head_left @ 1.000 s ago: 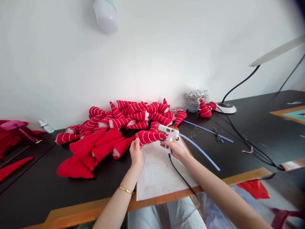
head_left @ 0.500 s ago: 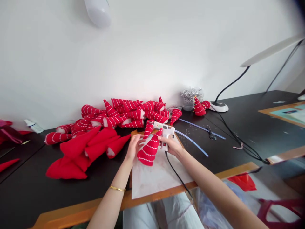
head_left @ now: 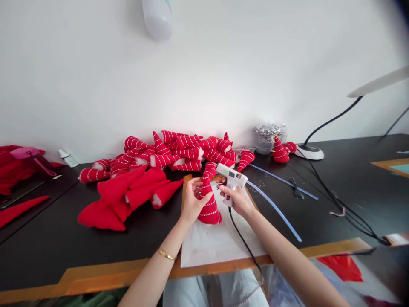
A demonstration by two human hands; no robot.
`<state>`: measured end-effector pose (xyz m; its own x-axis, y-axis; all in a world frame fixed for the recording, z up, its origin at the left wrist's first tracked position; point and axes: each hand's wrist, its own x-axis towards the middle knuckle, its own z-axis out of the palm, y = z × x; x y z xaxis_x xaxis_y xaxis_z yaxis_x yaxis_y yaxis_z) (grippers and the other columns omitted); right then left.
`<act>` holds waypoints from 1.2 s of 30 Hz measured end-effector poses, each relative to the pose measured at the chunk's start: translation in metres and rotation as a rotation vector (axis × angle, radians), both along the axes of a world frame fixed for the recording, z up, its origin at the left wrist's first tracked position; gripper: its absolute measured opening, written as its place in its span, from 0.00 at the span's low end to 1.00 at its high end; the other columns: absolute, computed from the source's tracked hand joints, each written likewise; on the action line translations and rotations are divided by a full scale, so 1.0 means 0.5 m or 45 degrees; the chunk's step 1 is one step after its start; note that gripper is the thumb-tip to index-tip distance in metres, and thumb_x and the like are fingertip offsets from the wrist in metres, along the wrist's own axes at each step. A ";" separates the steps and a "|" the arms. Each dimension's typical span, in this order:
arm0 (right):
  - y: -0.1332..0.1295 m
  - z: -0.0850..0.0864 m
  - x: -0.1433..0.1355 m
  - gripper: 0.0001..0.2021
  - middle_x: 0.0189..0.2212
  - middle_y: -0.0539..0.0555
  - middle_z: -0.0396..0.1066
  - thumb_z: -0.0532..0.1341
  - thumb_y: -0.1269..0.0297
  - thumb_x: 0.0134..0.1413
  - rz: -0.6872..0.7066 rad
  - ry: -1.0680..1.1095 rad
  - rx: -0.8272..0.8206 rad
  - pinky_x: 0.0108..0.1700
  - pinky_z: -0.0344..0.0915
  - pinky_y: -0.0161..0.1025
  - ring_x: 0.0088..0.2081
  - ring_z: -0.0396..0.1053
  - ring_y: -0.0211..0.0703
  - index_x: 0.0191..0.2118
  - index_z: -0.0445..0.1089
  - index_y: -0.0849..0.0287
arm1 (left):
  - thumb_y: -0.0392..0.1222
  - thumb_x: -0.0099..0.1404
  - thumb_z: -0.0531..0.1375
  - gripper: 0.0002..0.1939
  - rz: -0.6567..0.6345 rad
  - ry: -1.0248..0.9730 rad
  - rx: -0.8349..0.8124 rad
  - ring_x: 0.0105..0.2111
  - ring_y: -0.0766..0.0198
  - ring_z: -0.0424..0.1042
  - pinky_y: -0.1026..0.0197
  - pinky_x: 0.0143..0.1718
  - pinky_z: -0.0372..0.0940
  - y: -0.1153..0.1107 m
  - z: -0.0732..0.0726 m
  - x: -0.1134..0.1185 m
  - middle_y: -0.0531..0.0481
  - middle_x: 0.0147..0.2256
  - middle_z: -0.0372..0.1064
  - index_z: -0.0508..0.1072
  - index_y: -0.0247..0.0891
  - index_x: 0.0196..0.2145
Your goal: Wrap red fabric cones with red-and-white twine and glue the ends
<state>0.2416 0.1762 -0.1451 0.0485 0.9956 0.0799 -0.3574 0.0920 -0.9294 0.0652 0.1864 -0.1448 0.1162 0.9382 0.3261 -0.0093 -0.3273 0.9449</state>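
Observation:
My left hand is closed around the side of a red felt cone wound with white twisted cord. The cone stands fairly upright over a white sheet, its tip near another striped cone behind. In my right hand is a white hot glue gun, its nozzle pointing left above the held cone. A long translucent glue stick trails from the back of the gun, and a black cable hangs from its handle. Whether the nozzle touches anything is unclear.
Striped red cones are piled along the wall. Plain red cones lie at left. A second glue stick, a tub of silver tinsel, a decorated cone and a desk lamp are at right. Black cables cross the table.
My left hand has closed on the cone, which is now more upright. My right hand, earlier at the cone's tip, has separated from it with the glue gun. The view has shifted left.

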 end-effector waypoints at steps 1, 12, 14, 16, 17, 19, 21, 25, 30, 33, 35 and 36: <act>-0.002 0.003 0.000 0.22 0.33 0.51 0.73 0.74 0.52 0.40 -0.017 -0.025 -0.005 0.26 0.59 0.34 0.27 0.65 0.36 0.39 0.70 0.57 | 0.44 0.56 0.68 0.30 0.069 0.075 0.098 0.42 0.60 0.73 0.55 0.44 0.68 -0.001 0.000 0.000 0.46 0.48 0.69 0.61 0.43 0.54; -0.025 0.018 -0.010 0.18 0.27 0.48 0.67 0.71 0.51 0.44 -0.100 -0.052 0.041 0.29 0.60 0.35 0.27 0.63 0.37 0.37 0.71 0.56 | 0.39 0.61 0.64 0.16 -0.165 0.401 0.364 0.47 0.57 0.71 0.55 0.48 0.66 -0.034 0.018 0.012 0.46 0.48 0.70 0.69 0.41 0.47; -0.030 0.024 -0.018 0.18 0.26 0.48 0.66 0.71 0.50 0.44 -0.101 -0.106 0.001 0.26 0.58 0.35 0.26 0.62 0.37 0.36 0.70 0.55 | 0.44 0.64 0.63 0.11 -0.185 0.293 0.224 0.43 0.59 0.73 0.57 0.44 0.67 -0.036 0.018 0.017 0.47 0.44 0.72 0.69 0.41 0.43; -0.033 0.029 -0.027 0.17 0.24 0.48 0.66 0.70 0.50 0.44 -0.106 -0.148 -0.045 0.24 0.57 0.35 0.25 0.62 0.38 0.34 0.70 0.55 | 0.47 0.65 0.62 0.10 -0.164 0.195 0.106 0.37 0.61 0.74 0.59 0.40 0.68 -0.035 0.017 0.021 0.50 0.38 0.73 0.68 0.40 0.39; -0.033 0.030 -0.030 0.18 0.24 0.48 0.66 0.70 0.49 0.44 -0.130 -0.152 -0.063 0.24 0.57 0.35 0.24 0.61 0.38 0.34 0.70 0.55 | 0.48 0.64 0.63 0.11 -0.130 0.161 0.077 0.36 0.62 0.74 0.60 0.39 0.68 -0.034 0.016 0.022 0.51 0.36 0.72 0.68 0.40 0.39; -0.031 0.028 -0.030 0.19 0.27 0.50 0.69 0.68 0.46 0.46 -0.190 -0.143 -0.061 0.23 0.57 0.34 0.23 0.61 0.38 0.37 0.70 0.56 | 0.49 0.63 0.64 0.13 -0.028 0.097 0.064 0.37 0.62 0.75 0.60 0.40 0.68 -0.028 0.014 0.021 0.50 0.38 0.72 0.67 0.41 0.40; -0.028 0.022 -0.022 0.21 0.31 0.53 0.72 0.67 0.44 0.48 -0.220 -0.165 -0.037 0.22 0.57 0.34 0.23 0.62 0.37 0.40 0.70 0.57 | 0.50 0.63 0.64 0.15 0.097 0.015 0.061 0.40 0.61 0.75 0.58 0.43 0.68 -0.018 0.014 0.013 0.48 0.41 0.72 0.67 0.41 0.42; -0.029 0.018 -0.005 0.19 0.30 0.53 0.73 0.66 0.44 0.49 -0.116 -0.318 -0.017 0.23 0.59 0.35 0.22 0.63 0.37 0.35 0.71 0.57 | 0.52 0.65 0.62 0.14 0.308 -0.107 0.023 0.40 0.61 0.75 0.58 0.44 0.69 0.007 0.011 -0.015 0.48 0.42 0.72 0.67 0.41 0.43; -0.053 0.045 -0.020 0.19 0.23 0.52 0.69 0.65 0.43 0.45 0.090 -0.533 -0.080 0.22 0.59 0.37 0.18 0.60 0.37 0.28 0.69 0.56 | 0.52 0.66 0.60 0.13 0.395 -0.060 0.057 0.41 0.60 0.74 0.57 0.45 0.68 0.023 0.009 -0.035 0.47 0.40 0.73 0.68 0.40 0.41; -0.064 0.052 -0.035 0.21 0.20 0.50 0.65 0.65 0.41 0.42 0.140 -0.607 -0.125 0.22 0.58 0.37 0.18 0.57 0.36 0.25 0.68 0.56 | 0.50 0.67 0.59 0.12 0.375 0.007 0.098 0.41 0.59 0.75 0.57 0.45 0.68 0.027 0.008 -0.042 0.47 0.41 0.74 0.70 0.40 0.42; -0.066 0.049 -0.040 0.21 0.20 0.50 0.65 0.66 0.41 0.40 0.133 -0.616 -0.141 0.22 0.58 0.37 0.18 0.57 0.36 0.25 0.68 0.56 | 0.50 0.68 0.58 0.11 0.350 0.074 0.130 0.41 0.59 0.75 0.57 0.45 0.68 0.030 0.006 -0.046 0.46 0.41 0.74 0.71 0.40 0.42; -0.066 0.046 -0.040 0.21 0.20 0.51 0.66 0.66 0.41 0.40 0.131 -0.614 -0.144 0.22 0.58 0.37 0.18 0.57 0.36 0.26 0.68 0.56 | 0.49 0.67 0.59 0.11 0.337 0.109 0.144 0.41 0.58 0.75 0.57 0.45 0.68 0.032 0.005 -0.048 0.46 0.41 0.74 0.71 0.40 0.41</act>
<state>0.2215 0.1433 -0.1219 -0.0662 0.9970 -0.0398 0.1132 -0.0322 -0.9930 0.0410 0.2022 -0.1421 -0.0957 0.8978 0.4298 0.1685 -0.4110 0.8959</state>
